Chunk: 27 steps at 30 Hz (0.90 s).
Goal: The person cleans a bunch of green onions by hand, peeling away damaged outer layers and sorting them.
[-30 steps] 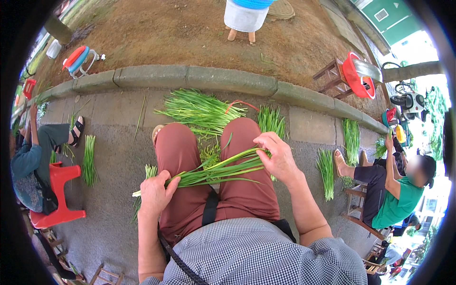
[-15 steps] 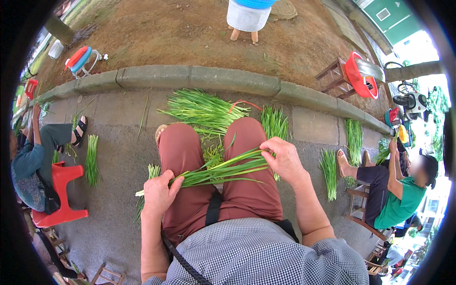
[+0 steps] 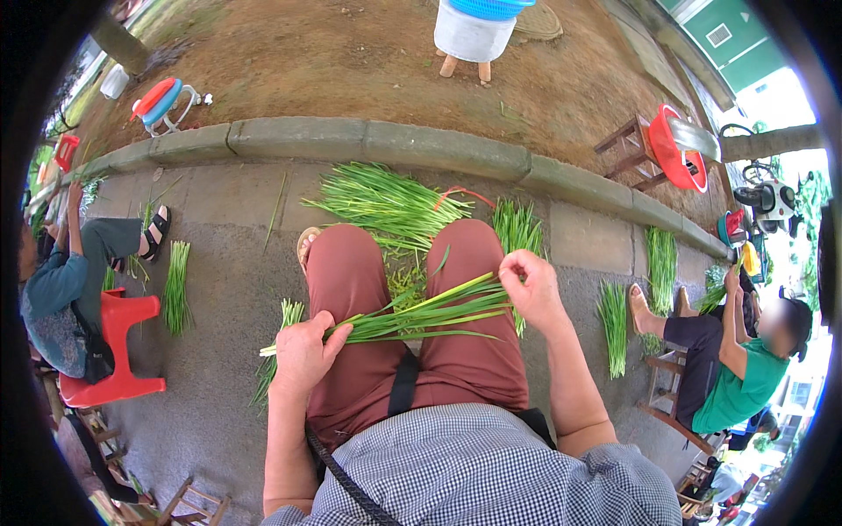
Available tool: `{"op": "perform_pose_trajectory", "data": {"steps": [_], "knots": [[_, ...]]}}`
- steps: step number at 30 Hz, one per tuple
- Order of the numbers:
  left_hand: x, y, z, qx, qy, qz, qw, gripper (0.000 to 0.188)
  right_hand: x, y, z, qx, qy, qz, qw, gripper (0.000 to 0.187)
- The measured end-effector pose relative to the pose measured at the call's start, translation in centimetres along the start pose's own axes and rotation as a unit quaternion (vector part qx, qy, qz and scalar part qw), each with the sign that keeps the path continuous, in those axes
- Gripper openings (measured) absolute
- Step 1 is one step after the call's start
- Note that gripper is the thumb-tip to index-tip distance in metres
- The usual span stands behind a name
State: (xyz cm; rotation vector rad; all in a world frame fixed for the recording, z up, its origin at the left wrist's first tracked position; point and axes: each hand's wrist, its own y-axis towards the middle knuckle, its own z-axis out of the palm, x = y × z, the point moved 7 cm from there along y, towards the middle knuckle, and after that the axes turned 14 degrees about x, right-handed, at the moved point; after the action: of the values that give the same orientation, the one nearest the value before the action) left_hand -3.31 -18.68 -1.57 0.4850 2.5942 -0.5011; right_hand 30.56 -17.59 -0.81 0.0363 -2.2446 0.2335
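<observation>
A seated person's left hand [image 3: 301,352] is closed around a slim bunch of long green leaves [image 3: 430,317] near their pale stem ends [image 3: 268,351], which jut out to the left of the fist. Rightward from that grip the leaves run across the lap, over reddish-brown trousers [image 3: 346,263], fanning toward their tips. There the right hand [image 3: 532,287] bends thumb and forefinger toward each other; whether a leaf is pinched between them cannot be told. A yellowish blade [image 3: 465,287] lies along the bunch's upper edge, its end just beside those fingers.

A firm but gentle left grip low on the stems would probably serve best, keeping the ends together without crushing the blades. The right fingers would do well to part one blade at a time from the fan and draw along its length, since a sideways tug could snap or tangle its neighbors.

Just beyond the left hand, a small bundle [image 3: 291,312] lies on the pavement. Ahead of the grip, loose green scraps [image 3: 406,291] show between the knees, and past them rests a broad heap of leaves [image 3: 377,197], a red strip [image 3: 465,191] at its right end. Well off to the right sits a co-worker in a green shirt [image 3: 745,381].
</observation>
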Motion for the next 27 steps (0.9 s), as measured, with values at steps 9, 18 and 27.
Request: {"op": "perform_pose_trajectory", "data": {"steps": [9,18,27], "knots": [[0.0,-0.2,0.0,-0.034,0.023,0.023,0.999,0.033,3.1,1.3,-2.4,-0.114,0.063,-0.099,0.987,0.014],[-0.4,-0.2,-0.4,-0.029,0.017,0.019,0.999,0.033,9.4,3.2,3.4,0.032,-0.024,-0.233,0.972,0.024],[-0.2,-0.1,-0.2,-0.041,0.006,0.017,0.999,0.032,9.1,1.1,6.0,0.199,-0.169,-0.205,0.943,0.068]]}}
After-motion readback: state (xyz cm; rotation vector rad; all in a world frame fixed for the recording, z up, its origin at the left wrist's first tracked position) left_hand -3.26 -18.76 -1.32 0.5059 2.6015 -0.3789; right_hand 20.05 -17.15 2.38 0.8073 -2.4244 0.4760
